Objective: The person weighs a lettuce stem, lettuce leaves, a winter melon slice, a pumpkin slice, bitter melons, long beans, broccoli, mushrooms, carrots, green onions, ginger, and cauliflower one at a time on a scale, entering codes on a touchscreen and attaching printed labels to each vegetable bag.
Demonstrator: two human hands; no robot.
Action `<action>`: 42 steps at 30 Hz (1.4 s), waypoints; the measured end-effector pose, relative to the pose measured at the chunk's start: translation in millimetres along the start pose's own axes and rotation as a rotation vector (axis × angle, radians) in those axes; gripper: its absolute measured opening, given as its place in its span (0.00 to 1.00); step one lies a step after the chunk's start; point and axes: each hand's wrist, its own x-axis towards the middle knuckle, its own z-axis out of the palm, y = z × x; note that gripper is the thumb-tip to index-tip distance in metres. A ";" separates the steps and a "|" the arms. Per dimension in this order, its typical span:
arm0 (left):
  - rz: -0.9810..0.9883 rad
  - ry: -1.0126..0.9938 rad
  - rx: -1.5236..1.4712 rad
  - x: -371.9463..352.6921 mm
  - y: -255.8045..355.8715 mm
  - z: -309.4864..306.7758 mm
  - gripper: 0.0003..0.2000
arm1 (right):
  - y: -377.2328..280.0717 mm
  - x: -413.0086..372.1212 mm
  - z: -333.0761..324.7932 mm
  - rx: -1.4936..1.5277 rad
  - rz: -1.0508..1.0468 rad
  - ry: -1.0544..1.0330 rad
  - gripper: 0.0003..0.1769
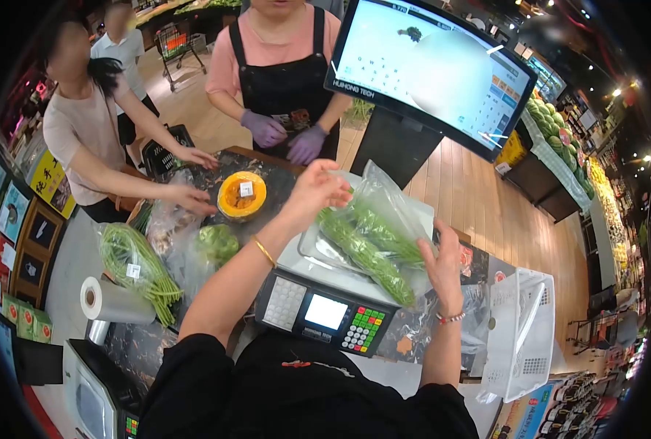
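Observation:
A clear plastic bag (pixel 395 212) with long, bumpy green gourds (pixel 367 254), like bitter melons, lies on the weighing scale (pixel 289 256). Over the bag's left end is my left hand (pixel 318 192), its fingers loosely bent and apart, with nothing visibly gripped. My right hand (pixel 445 267) stands at the bag's right side, thumb and fingers spread, the thumb against the plastic. The scale's keypad (pixel 363 329) and small lit display (pixel 325 312) face me. Above the scale, a large tilted screen (pixel 431 69) shows a picture of a green vegetable.
Left of the scale lie a cut pumpkin (pixel 242 196), bagged green peppers (pixel 217 245), bagged long beans (pixel 139 263) and a plastic roll (pixel 113 301). A white basket (pixel 517 333) stands right. Opposite, one person wears purple gloves (pixel 307 144); another person's hands (pixel 190 197) reach toward the pumpkin.

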 end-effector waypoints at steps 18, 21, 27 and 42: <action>0.040 -0.076 0.029 -30.7 -58.3 2.2 0.05 | -47.4 -15.4 33.1 -0.229 -0.138 -0.444 0.56; 0.085 -0.059 -0.091 -46.5 -61.8 2.5 0.05 | -24.9 -14.9 47.1 -0.184 -0.325 -0.383 0.55; 0.278 0.012 0.005 -82.4 -50.9 -14.1 0.03 | -30.6 7.8 41.0 -0.199 -0.343 -0.492 0.61; 0.146 1.390 0.324 -360.0 -60.7 -227.0 0.09 | -154.0 -27.1 87.5 0.186 -0.337 -0.238 0.32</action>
